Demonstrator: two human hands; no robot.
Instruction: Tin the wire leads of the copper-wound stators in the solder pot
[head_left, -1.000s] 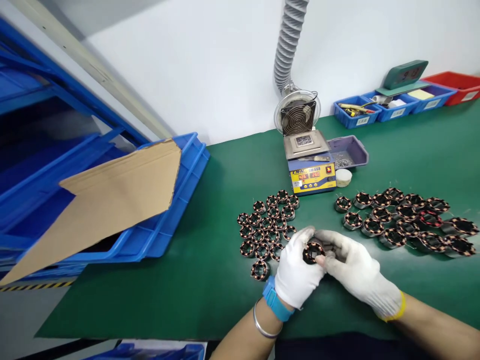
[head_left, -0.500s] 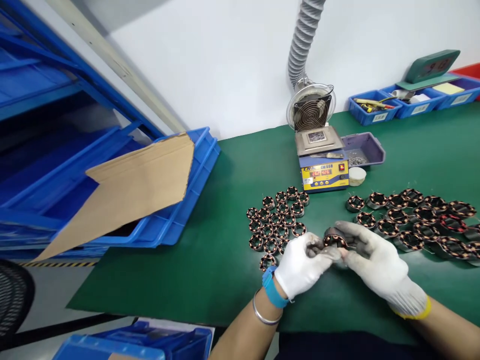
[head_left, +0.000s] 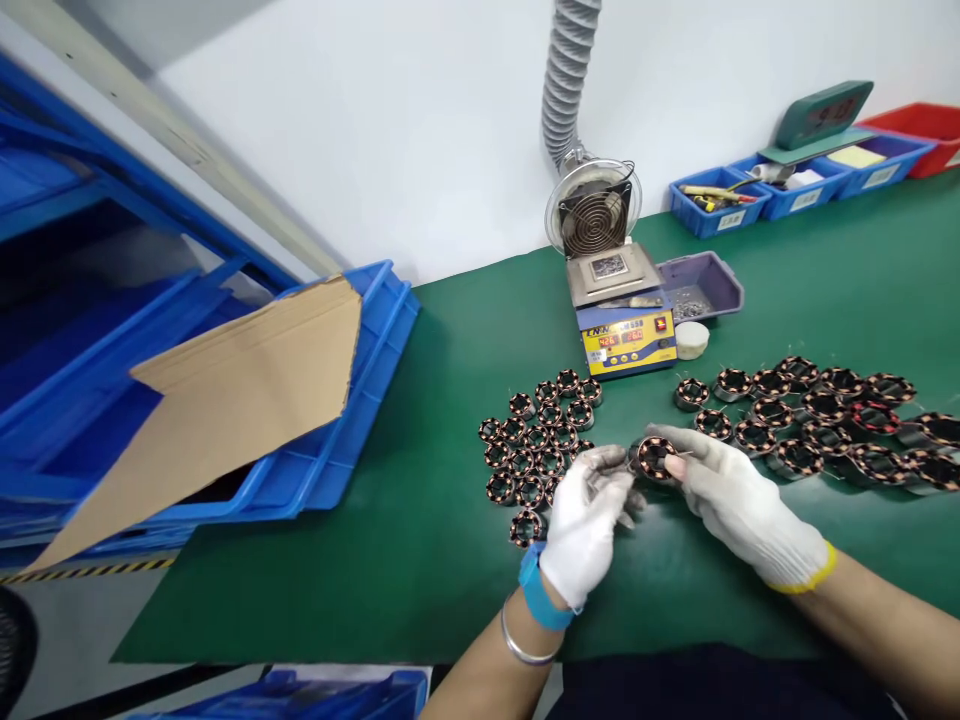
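A ring-shaped copper-wound stator (head_left: 655, 459) is held above the green table, between both hands. My right hand (head_left: 724, 495), in a white glove with a yellow cuff, grips its right side between thumb and fingers. My left hand (head_left: 592, 510), gloved in white with a blue band at the wrist, has its fingers pinched together at the ring's left side, seemingly on a thin wire end too small to make out. Several similar stators (head_left: 536, 437) stand in a cluster left of the hands. More stators (head_left: 795, 457) stand in rows to the right.
Behind the hands stands a blue and yellow solder pot (head_left: 630, 340) under a fan and grey hose. Beside it are a purple tray (head_left: 724, 285) and a round white tub (head_left: 691, 340). Blue bins (head_left: 720, 205) line the wall. Cardboard (head_left: 262, 380) lies over blue crates at left.
The ring has turned so its open face shows more. My left fingers have shifted from beneath it to its left side. The whole view has shifted a little.
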